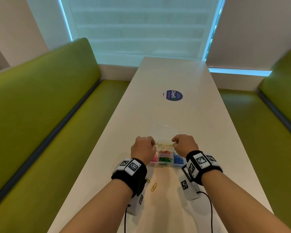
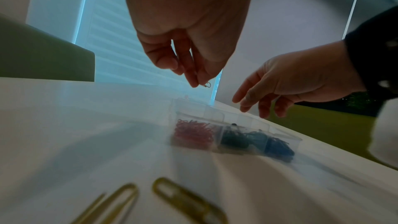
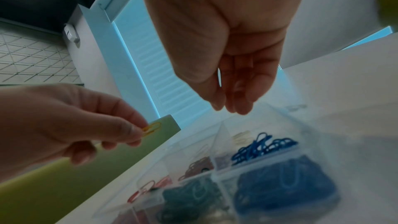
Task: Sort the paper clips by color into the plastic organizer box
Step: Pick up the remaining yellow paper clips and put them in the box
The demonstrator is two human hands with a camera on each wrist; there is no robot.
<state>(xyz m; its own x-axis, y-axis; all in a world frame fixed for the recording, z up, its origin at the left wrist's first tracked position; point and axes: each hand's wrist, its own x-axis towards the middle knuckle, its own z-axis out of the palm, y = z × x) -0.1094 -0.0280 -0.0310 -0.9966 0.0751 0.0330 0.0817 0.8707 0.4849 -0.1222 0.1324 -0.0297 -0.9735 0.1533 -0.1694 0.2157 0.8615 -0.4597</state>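
Observation:
A clear plastic organizer box (image 1: 161, 163) lies on the white table with its lid folded back. Its compartments hold pink clips (image 1: 154, 158), red clips (image 1: 165, 151), green clips (image 1: 165, 159), blue clips (image 1: 178, 159) and a few yellow clips (image 1: 161, 145) in the far row. My left hand (image 1: 152, 144) hovers over the box's far left corner and pinches one yellow clip (image 3: 151, 128) between thumb and fingertips. My right hand (image 1: 174, 143) hangs over the far right of the box, fingers (image 3: 239, 106) pointing down and loosely together, holding nothing. Two loose yellow clips (image 1: 154, 187) lie on the table in front of the box.
The table (image 1: 191, 115) is long and narrow, with a round blue sticker (image 1: 173, 95) farther back. Green benches (image 1: 49, 106) run along both sides. A window with a blind (image 1: 141, 27) is at the far end. Cables hang from both wrist units.

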